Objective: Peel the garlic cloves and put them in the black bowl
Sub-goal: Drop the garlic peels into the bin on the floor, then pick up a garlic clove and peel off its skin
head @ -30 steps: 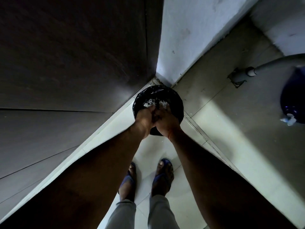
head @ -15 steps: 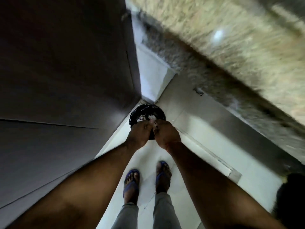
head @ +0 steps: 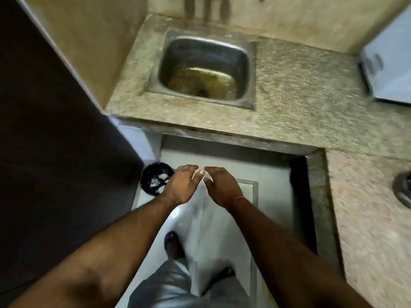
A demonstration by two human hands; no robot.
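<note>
Now both hands hang empty over the floor, beside the bin.

Head view: the left hand and right hand are held out side by side with fingers loosely spread, gripping nothing, thumbs almost meeting. A black bin lined with a bag stands on the floor just left of the left hand, white scraps inside that look like garlic skins, though blur keeps me from being sure. Neither garlic cloves nor a black bowl show anywhere in this view. Ahead and above the hands lies the stone desk with a steel sink set into it. I judge the sink the likely goal; it lies straight ahead, about equally near to either hand.
</note>
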